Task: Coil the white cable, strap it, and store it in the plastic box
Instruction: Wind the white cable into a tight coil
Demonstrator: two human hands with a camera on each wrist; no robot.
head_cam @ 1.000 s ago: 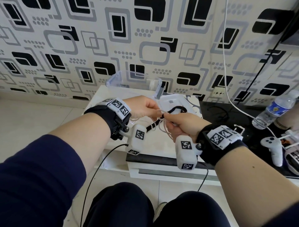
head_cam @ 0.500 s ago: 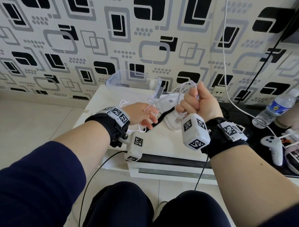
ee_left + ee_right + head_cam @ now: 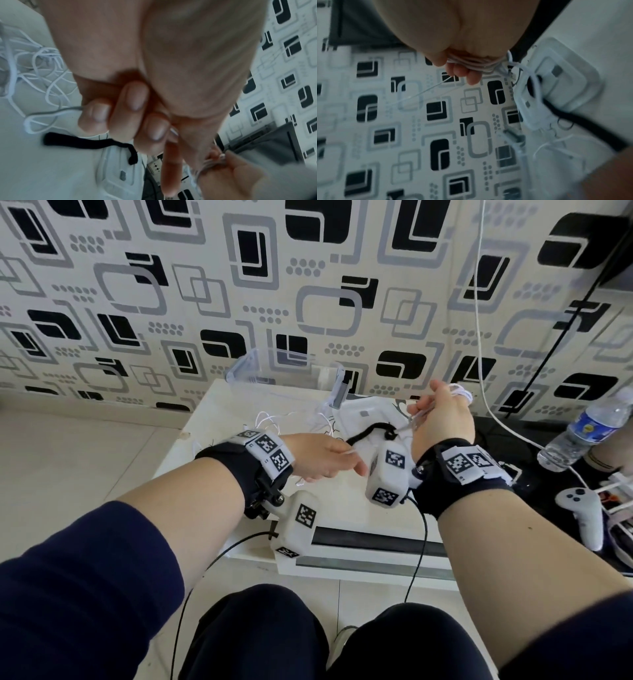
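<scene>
The thin white cable is wound in several loops (image 3: 476,63) round the fingers of my right hand (image 3: 435,409), which is raised above the table's back right. A strand runs from it to my left hand (image 3: 346,467), which pinches the cable (image 3: 351,453) low over the white table (image 3: 212,419). The rest of the cable lies in a loose tangle (image 3: 34,65) on the table. A black strap (image 3: 370,429) lies between my hands, partly on the box's flat lid (image 3: 370,414). The clear plastic box (image 3: 284,368) stands open against the wall.
A water bottle (image 3: 589,433) and a white game controller (image 3: 582,508) lie on the dark surface to the right. Another white cord (image 3: 486,371) hangs down the patterned wall on the right. My knees are below the table's front edge.
My hands were together over the strap. The right hand rose with cable loops round its fingers and has swung right; the left hand dropped back, letting the strand run between them.
</scene>
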